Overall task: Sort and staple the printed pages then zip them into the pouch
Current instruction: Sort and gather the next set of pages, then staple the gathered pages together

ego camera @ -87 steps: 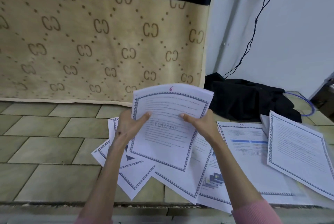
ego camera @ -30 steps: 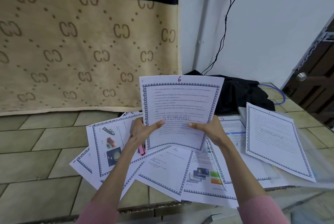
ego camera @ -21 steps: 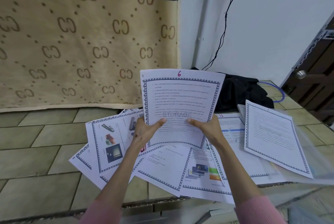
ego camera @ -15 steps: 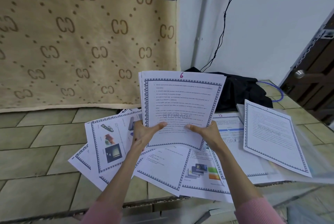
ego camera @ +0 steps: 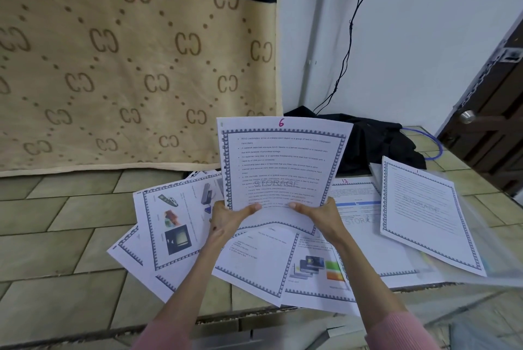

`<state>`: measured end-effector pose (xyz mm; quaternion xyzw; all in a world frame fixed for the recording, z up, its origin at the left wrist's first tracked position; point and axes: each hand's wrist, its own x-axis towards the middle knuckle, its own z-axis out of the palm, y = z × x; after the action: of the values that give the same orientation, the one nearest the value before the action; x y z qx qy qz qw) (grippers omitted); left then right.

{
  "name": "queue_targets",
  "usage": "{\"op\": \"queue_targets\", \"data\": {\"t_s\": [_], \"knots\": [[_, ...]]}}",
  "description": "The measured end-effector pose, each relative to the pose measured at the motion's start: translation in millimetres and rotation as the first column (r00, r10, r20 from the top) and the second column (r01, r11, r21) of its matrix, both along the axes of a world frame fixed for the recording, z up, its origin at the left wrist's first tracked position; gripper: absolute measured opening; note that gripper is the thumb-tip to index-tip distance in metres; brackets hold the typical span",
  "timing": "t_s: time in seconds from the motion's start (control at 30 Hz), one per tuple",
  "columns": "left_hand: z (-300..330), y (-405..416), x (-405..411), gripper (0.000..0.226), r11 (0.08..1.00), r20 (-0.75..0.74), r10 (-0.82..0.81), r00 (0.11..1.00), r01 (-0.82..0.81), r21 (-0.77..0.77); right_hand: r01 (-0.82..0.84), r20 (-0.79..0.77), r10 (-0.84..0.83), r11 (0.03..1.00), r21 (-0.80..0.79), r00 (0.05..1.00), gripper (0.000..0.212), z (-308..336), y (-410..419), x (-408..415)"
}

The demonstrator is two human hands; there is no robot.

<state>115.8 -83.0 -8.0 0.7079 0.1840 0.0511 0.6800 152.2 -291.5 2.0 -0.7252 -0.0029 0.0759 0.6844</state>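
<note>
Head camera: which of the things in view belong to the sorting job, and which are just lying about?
Part of the job:
- page marked 6, held by left hand and right hand
- loose printed pages spread on the tiled surface
- page marked 12
- clear pouch under the right-hand page

Lying about:
- black cloth
- patterned blanket
- black cable

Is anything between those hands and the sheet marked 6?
No. The left hand and right hand already pinch the white bordered page marked 6 at its lower edge, nothing between.
</note>
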Motion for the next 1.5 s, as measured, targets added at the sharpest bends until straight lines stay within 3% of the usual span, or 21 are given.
{"op": "queue_targets", "data": {"t_s": [0.1, 0.2, 0.4, 0.5, 0.6, 0.63, 0.7, 0.77, 0.83, 0.9, 0.93, 1.0, 1.1, 1.27, 1.33, 1.37, 1.43, 1.5], "knots": [[-4.3, 3.4, 1.2, 0.042, 1.000, -0.051, 0.006, 0.999, -0.006, 0.000, -0.004, -0.009, 0.004, 1.000, -0.020, 1.000, 0.031, 8.6, 1.8, -5.5], [-3.9, 7.3, 1.7, 0.076, 0.999, -0.100, -0.032, 0.995, 0.034, 0.019, -0.002, 0.000, 0.002, 1.000, -0.031, 1.000, 0.030, 17.2, 1.8, -6.9], [8.7, 5.5, -3.7, 0.040, 0.993, -0.049, -0.100, 0.994, 0.103, 0.063, -0.003, 0.016, 0.005, 0.997, -0.083, 1.000, 0.030, 30.6, 0.2, -7.7], [40.6, 27.6, -1.2, 0.023, 0.979, 0.032, -0.191, 0.981, 0.193, -0.060, -0.130, -0.024, 0.128, 0.982, -0.137, 0.991, 0.038, 36.6, 1.4, 0.8], [79.2, 58.0, 6.8, 0.011, 0.980, 0.118, -0.055, 0.991, 0.077, -0.185, -0.281, -0.106, 0.264, 0.939, -0.200, 0.959, 0.041, 36.9, 20.9, 5.4], [89.9, 68.7, 9.6, 0.010, 0.989, 0.129, -0.027, 0.991, 0.046, -0.144, -0.306, -0.112, 0.289, 0.935, -0.181, 0.951, 0.040, 36.1, 31.5, 4.5], [105.5, 86.9, 10.3, 0.033, 1.000, 0.126, -0.016, 0.992, 0.015, 0.003, -0.391, -0.152, 0.378, 0.918, -0.062, 0.913, 0.037, 34.2, 49.2, 6.6], [119.9, 103.7, 3.2, 0.049, 0.986, 0.131, 0.048, 0.990, -0.068, 0.153, -0.598, -0.251, 0.587, 0.800, 0.039, 0.769, 0.038, 32.1, 60.3, 10.1], [134.2, 121.1, -4.6, 0.043, 0.966, 0.177, 0.140, 0.974, -0.174, 0.193, -0.715, -0.334, 0.642, 0.676, -0.177, 0.690, 0.042, 27.6, 69.5, 16.1], [150.8, 133.9, -11.6, 0.038, 0.942, 0.226, 0.213, 0.950, -0.262, 0.210, -0.580, -0.280, 0.525, 0.588, -0.564, 0.804, 0.026, 22.5, 88.0, 16.4], [156.6, 139.7, -13.6, 0.035, 0.934, 0.250, 0.226, 0.941, -0.282, 0.218, -0.487, -0.221, 0.473, 0.566, -0.666, 0.853, 0.019, 20.3, 100.2, 12.8], [164.2, 145.5, -17.2, 0.033, 0.925, 0.256, 0.227, 0.940, -0.290, 0.246, -0.390, -0.152, 0.424, 0.561, -0.731, 0.893, 0.038, 13.3, 128.3, 0.5], [167.5, 147.9, -19.4, 0.030, 0.917, 0.252, 0.205, 0.946, -0.276, 0.290, -0.353, -0.142, 0.355, 0.650, -0.674, 0.924, 0.042, -13.0, 158.3, -7.8], [167.3, 149.9, -21.3, 0.028, 0.905, 0.255, 0.162, 0.953, -0.247, 0.348, -0.380, -0.203, 0.326, 0.696, -0.609, 0.923, 0.040, -20.7, 163.4, -5.3], [167.4, 152.6, -22.2, 0.027, 0.915, 0.243, 0.140, 0.960, -0.219, 0.338, -0.330, -0.232, 0.243, 0.796, -0.507, 0.942, 0.036, -12.7, 151.6, 0.9], [168.8, 152.6, -23.0, 0.026, 0.920, 0.232, 0.131, 0.964, -0.205, 0.333, -0.279, -0.277, 0.175, 0.874, -0.399, 0.945, 0.032, -7.8, 142.4, 5.1], [169.0, 151.5, -21.8, 0.027, 0.941, 0.196, 0.074, 0.978, -0.134, 0.311, -0.131, -0.401, 0.109, 0.991, -0.029, 0.910, 0.031, 2.7, 119.7, 17.8], [169.1, 142.9, -19.8, 0.030, 0.954, 0.154, -0.001, 0.988, -0.046, 0.298, 0.079, -0.457, 0.090, 0.938, 0.338, 0.885, 0.027, 17.7, 95.2, 31.4]]}}
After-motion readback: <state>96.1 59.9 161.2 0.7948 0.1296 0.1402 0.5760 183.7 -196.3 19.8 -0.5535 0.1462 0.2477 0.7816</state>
